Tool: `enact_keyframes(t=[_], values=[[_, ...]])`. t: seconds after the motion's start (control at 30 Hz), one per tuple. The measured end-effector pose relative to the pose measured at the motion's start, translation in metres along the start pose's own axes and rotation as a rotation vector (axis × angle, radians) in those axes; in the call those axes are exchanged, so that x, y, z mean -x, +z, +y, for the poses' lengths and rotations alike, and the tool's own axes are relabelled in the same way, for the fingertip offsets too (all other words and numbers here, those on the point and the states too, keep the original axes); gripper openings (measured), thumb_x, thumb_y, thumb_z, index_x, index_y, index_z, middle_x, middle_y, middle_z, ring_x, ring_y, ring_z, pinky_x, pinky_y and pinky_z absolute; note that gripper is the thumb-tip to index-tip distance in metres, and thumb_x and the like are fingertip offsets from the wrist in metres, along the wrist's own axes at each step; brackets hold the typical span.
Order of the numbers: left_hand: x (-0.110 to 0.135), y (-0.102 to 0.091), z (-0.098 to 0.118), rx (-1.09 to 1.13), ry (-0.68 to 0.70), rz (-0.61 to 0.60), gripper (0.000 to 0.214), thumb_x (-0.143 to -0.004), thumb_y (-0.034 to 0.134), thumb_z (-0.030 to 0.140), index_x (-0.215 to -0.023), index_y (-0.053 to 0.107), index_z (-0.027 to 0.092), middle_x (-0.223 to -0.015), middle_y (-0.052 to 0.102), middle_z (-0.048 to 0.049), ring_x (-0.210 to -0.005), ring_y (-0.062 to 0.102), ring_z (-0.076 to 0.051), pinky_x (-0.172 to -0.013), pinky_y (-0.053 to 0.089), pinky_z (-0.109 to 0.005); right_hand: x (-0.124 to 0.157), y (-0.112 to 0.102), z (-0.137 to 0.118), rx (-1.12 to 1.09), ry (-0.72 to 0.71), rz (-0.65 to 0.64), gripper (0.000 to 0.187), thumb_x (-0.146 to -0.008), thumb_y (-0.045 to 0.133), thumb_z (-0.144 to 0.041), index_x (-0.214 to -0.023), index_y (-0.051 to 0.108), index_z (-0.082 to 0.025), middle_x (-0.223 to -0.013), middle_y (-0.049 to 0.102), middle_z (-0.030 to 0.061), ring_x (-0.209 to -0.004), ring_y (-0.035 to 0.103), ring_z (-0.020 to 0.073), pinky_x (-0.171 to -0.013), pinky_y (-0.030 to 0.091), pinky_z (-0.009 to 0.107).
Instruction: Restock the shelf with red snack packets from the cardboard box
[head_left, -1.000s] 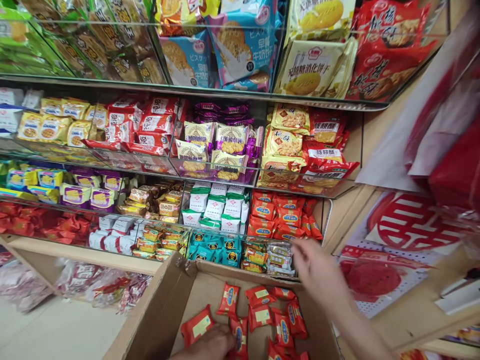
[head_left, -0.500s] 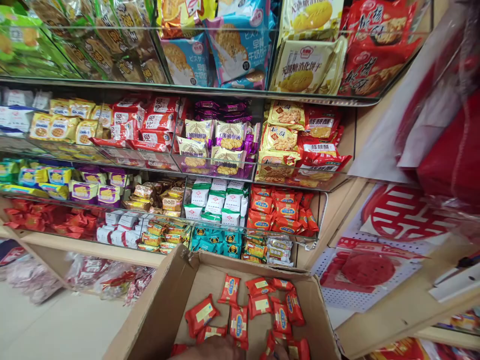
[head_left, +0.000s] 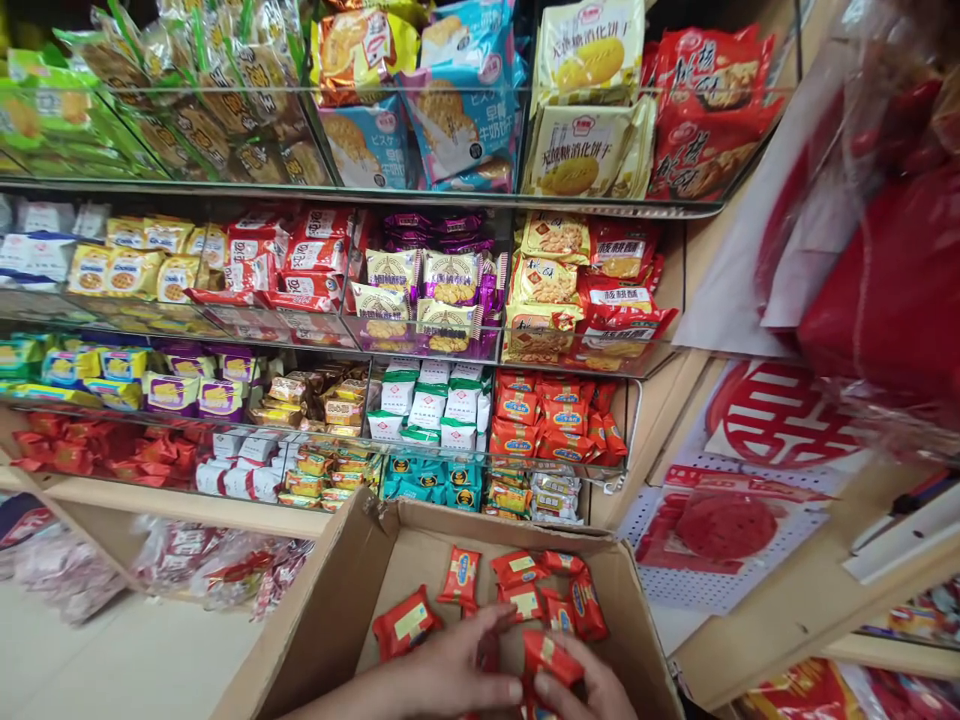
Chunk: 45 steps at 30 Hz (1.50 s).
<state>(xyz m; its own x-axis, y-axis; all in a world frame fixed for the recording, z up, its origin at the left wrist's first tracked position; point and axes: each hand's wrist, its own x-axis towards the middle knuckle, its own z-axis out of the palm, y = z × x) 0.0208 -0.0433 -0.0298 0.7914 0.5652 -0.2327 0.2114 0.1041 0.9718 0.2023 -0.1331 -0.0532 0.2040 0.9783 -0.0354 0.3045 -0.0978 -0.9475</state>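
Observation:
Several small red snack packets with blue and yellow labels lie loose in an open cardboard box (head_left: pixel 300 640) at the bottom of the view. My right hand (head_left: pixel 592 690) grips one red packet (head_left: pixel 551 655) between thumb and fingers, slightly above the others. Beside it, my left hand (head_left: pixel 457 665) reaches in from the lower left, thumb and fingers spread apart over the pile. A little red shows between those fingers, but whether they touch it I cannot tell. Another packet (head_left: pixel 409 622) lies by the left wrist.
Tiered shelves with clear front panels rise behind the box. Similar red packets (head_left: pixel 544 415) fill a lower right compartment, beside white-and-green packets (head_left: pixel 429 405). Wrapped red decorations (head_left: pixel 724 525) hang on the right. Plastic bags (head_left: pixel 217 555) lie under the shelf at left.
Both hands have come up further into view over the packets. A red packet is now raised in my right hand. The view has shifted slightly.

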Motion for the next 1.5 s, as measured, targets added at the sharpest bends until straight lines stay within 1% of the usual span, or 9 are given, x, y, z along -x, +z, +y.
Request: enact_keyframes(t=[0.07,0.2,0.43,0.6,0.7,0.83,1.0,1.3,1.5], values=[[-0.004,0.003,0.015,0.175,-0.003,-0.018,0.07,-0.06,0.071,0.044,-0.121,0.045,0.022,-0.096,0.06,-0.0053,-0.083,0.056,-0.017,-0.073,0.044,-0.03,-0.001,0.003,-0.021,-0.164,0.044,0.031,0.044,-0.067,0.057,-0.046,-0.102,0.058,-0.019,-0.089,0.067,0.0062,-0.081,0.062,0.023,-0.072,0.048,0.032],[-0.012,0.003,0.037,0.275,-0.041,0.147,0.054,-0.053,0.074,0.046,-0.094,0.058,0.015,-0.065,0.056,0.003,-0.056,0.05,-0.009,-0.056,0.045,-0.025,-0.007,0.01,-0.05,-0.338,0.11,0.231,0.041,-0.069,0.058,-0.046,-0.097,0.057,-0.018,-0.088,0.065,0.0046,-0.083,0.059,0.0207,-0.074,0.046,0.03],[-0.01,0.006,0.049,0.344,0.031,0.258,0.05,-0.053,0.075,0.042,-0.089,0.056,0.014,-0.074,0.06,-0.0001,-0.058,0.051,-0.008,-0.053,0.041,-0.022,-0.015,0.018,-0.062,-0.824,0.168,0.202,0.036,-0.069,0.06,-0.047,-0.095,0.053,-0.022,-0.082,0.065,0.0009,-0.07,0.06,0.0167,-0.057,0.046,0.025],[-0.008,0.009,0.039,0.359,0.102,0.181,0.055,-0.052,0.078,0.033,-0.098,0.052,0.017,-0.088,0.059,-0.0021,-0.075,0.054,-0.011,-0.068,0.042,-0.024,-0.016,0.025,-0.054,-0.645,0.148,0.342,0.037,-0.066,0.06,-0.051,-0.085,0.059,-0.019,-0.077,0.064,0.0012,-0.069,0.058,0.0171,-0.057,0.045,0.025],[-0.008,0.005,0.027,0.279,0.087,0.215,0.047,-0.055,0.076,0.03,-0.094,0.054,0.016,-0.088,0.058,-0.0036,-0.082,0.053,-0.015,-0.07,0.041,-0.025,-0.015,0.031,-0.04,-0.485,0.1,0.289,0.03,-0.065,0.063,-0.047,-0.073,0.061,-0.018,-0.068,0.06,-0.0008,-0.066,0.055,0.0154,-0.061,0.044,0.024],[-0.006,0.003,0.018,0.189,0.06,0.339,0.043,-0.052,0.073,0.018,-0.092,0.055,0.016,-0.09,0.056,-0.0047,-0.09,0.05,-0.018,-0.07,0.04,-0.025,-0.013,0.039,-0.025,-0.54,0.116,0.177,0.032,-0.064,0.064,-0.049,-0.065,0.057,-0.018,-0.058,0.054,-0.0028,-0.055,0.05,0.0132,-0.051,0.043,0.023],[-0.007,0.004,0.017,0.145,0.037,0.347,0.036,-0.055,0.066,0.013,-0.089,0.056,0.014,-0.082,0.056,-0.0034,-0.082,0.05,-0.017,-0.069,0.04,-0.025,-0.012,0.049,-0.016,-0.592,0.159,0.239,0.036,-0.062,0.063,-0.053,-0.066,0.056,-0.018,-0.056,0.054,-0.003,-0.052,0.05,0.0123,-0.046,0.042,0.021],[-0.01,0.001,0.016,0.195,0.017,0.376,0.038,-0.053,0.073,0.024,-0.087,0.058,0.017,-0.077,0.056,0.0003,-0.073,0.05,-0.014,-0.067,0.039,-0.024,-0.013,0.057,-0.005,-0.537,0.195,0.303,0.053,-0.06,0.061,-0.059,-0.092,0.049,-0.019,-0.064,0.061,0.0008,-0.049,0.052,0.0139,-0.041,0.039,0.023],[-0.013,-0.002,0.015,0.301,0.03,0.379,0.05,-0.05,0.077,0.039,-0.089,0.055,0.018,-0.069,0.055,0.0037,-0.063,0.05,-0.01,-0.062,0.039,-0.022,-0.013,0.06,-0.005,-0.607,0.094,0.41,0.045,-0.056,0.067,-0.053,-0.081,0.047,-0.022,-0.073,0.061,0.0017,-0.065,0.058,0.0169,-0.052,0.046,0.025]])
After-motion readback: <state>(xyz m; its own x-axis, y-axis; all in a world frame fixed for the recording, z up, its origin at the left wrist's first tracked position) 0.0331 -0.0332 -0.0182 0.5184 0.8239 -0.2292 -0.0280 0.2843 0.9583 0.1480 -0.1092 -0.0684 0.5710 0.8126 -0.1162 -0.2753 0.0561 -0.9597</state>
